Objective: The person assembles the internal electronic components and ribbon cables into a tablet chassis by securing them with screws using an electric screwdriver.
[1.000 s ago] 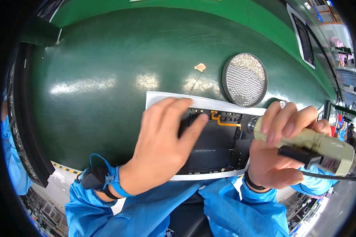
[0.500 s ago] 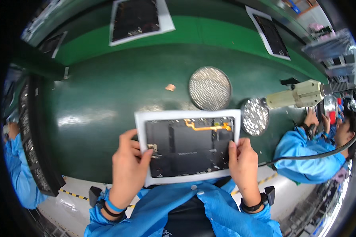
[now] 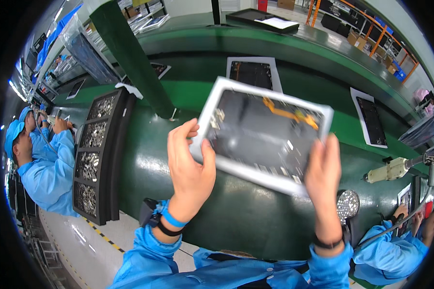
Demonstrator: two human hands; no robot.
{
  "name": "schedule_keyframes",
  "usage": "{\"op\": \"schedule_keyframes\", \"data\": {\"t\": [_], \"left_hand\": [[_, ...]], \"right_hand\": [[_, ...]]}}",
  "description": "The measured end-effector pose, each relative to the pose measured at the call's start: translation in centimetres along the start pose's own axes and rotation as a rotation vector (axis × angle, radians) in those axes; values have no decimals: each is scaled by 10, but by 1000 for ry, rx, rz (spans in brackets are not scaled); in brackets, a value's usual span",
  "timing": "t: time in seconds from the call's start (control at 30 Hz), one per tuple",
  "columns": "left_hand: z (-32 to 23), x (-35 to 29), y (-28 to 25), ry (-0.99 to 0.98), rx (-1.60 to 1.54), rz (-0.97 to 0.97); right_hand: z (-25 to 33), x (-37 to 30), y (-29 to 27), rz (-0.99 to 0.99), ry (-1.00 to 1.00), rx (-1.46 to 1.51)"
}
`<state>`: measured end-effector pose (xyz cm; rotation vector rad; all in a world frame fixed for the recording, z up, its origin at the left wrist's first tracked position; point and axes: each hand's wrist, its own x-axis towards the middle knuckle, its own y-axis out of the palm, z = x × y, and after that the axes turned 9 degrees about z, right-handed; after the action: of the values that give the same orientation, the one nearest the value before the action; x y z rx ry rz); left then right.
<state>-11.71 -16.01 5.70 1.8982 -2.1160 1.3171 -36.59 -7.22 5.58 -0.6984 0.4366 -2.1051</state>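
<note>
Between my hands, above the green bench, is a black tablet housing with small parts along its edges and an orange flex cable. A white sheet or tray borders it all round; which of the two it is, I cannot tell. My left hand grips the left edge, thumb on top near the housing's corner. At the right edge my right hand is closed on the white border, somewhat blurred. The whole piece tilts, its right side lower.
A black bin of small metal parts stands left, beside a green post. Other white-bordered housings lie on the far ledge. At right are a round dish, a pale electric screwdriver and a co-worker's sleeve.
Both hands have raised the housing off the bench and carried it forward, tilting it right side down. The view has swung up and left, bringing in the parts bin and far ledge.
</note>
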Motion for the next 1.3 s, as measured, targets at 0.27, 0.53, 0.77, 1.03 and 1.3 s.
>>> {"op": "schedule_keyframes", "data": {"t": [0.27,0.53,0.77,1.03,1.3], "left_hand": [[37,-13,47,535,-39,156],[37,-13,43,485,-63,138],[35,-17,49,490,-139,297],[26,-16,49,419,-123,402],[24,-26,67,-273,-1050,670]], "right_hand": [[34,165,219,66,188,77],[9,222,272,-149,23,-641],[-51,274,164,533,688,-460],[-50,272,142,321,525,-619],[-17,132,108,-108,404,281]]}}
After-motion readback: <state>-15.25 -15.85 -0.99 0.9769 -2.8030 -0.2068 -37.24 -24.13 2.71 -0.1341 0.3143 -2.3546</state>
